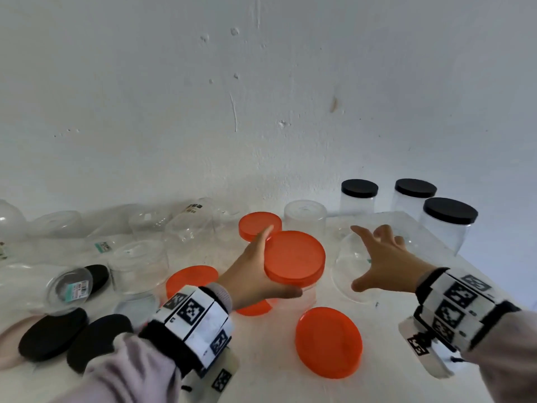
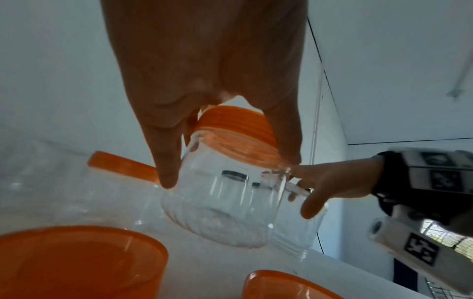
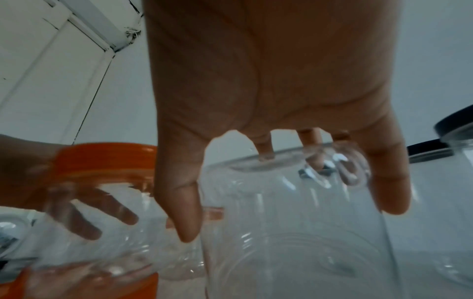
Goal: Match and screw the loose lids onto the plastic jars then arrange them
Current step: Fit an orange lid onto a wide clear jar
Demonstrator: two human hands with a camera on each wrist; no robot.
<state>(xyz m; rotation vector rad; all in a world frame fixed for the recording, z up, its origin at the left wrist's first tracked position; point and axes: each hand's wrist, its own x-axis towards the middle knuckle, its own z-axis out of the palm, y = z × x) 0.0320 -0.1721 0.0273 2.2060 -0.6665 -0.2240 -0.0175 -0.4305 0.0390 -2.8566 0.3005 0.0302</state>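
Mid-table, left hand [image 1: 255,271] grips orange-lidded jar [image 1: 293,257]; right hand [image 1: 383,257] splayed, reaching for clear jar [image 1: 348,274], slick plastic might skid off edge

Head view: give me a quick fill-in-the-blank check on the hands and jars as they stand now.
1. The left hand holds a clear jar capped with an ____ lid.
2. The three jars at the far right all carry ____ lids.
3. The right hand reaches, fingers spread, over a clear jar that has ____ lid on it.
4. Near the person, between the two wrists, a loose orange lid lies on the white ____.

Missing words: orange; black; no; table
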